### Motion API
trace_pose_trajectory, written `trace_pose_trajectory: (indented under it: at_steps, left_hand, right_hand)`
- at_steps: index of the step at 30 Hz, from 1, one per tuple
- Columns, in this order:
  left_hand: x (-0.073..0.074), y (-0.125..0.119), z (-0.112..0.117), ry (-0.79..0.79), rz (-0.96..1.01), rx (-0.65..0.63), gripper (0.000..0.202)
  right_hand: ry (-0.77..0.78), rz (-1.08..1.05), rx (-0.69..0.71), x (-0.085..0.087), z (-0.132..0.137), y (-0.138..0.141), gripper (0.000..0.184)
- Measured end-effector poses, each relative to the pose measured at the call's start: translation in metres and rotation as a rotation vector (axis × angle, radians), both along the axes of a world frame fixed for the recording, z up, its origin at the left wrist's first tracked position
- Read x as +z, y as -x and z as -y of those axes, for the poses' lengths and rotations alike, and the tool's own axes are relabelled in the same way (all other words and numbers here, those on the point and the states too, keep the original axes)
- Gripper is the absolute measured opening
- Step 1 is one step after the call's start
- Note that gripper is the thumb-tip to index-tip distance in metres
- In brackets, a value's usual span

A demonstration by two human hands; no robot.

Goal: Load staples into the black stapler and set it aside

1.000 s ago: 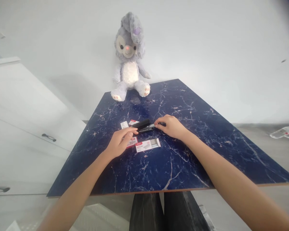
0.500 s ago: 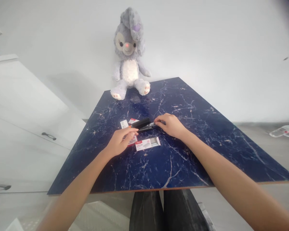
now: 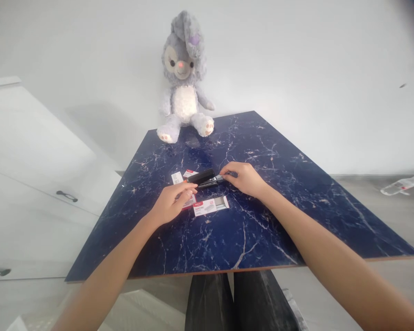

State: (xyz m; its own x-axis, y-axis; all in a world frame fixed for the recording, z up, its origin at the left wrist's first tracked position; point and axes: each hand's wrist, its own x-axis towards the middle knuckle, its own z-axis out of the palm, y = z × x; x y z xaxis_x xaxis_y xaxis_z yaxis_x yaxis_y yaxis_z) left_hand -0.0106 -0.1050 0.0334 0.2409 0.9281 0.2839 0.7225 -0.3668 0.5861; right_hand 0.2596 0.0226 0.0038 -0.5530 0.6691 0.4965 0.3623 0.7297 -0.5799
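A black stapler [image 3: 202, 176] lies on the blue marbled table, its top lifted off the metal staple rail, which points right. My left hand [image 3: 172, 202] grips the stapler's left end, index finger along its side. At the rail's right tip, the thumb and fingers of my right hand [image 3: 243, 178] are pinched together; what is between them is too small to make out. Just in front lies a white and red staple box [image 3: 204, 208], its right end open. Another red and white box [image 3: 189, 202] is partly hidden under my left hand.
Behind the stapler lie a small white box [image 3: 176, 178] and a red and white packet [image 3: 190, 173]. A grey plush rabbit [image 3: 184, 101] sits at the table's far edge against the wall. White cabinets [image 3: 31, 184] stand left; a clear plastic bottle [image 3: 402, 185] lies on the floor at right.
My right hand has shifted very slightly at the rail's tip, its fingers still pinched. The left hand keeps its hold on the stapler. The whole view has drifted a little.
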Motion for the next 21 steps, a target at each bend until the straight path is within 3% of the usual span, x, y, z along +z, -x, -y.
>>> trace_pose_trajectory:
  at_steps: [21]
  left_hand:
    - [-0.0011,0.0020,-0.0015,0.005,-0.040,-0.034,0.034]
  right_hand:
    - [-0.005,0.011,0.032,0.0004,0.0033,0.0017,0.017]
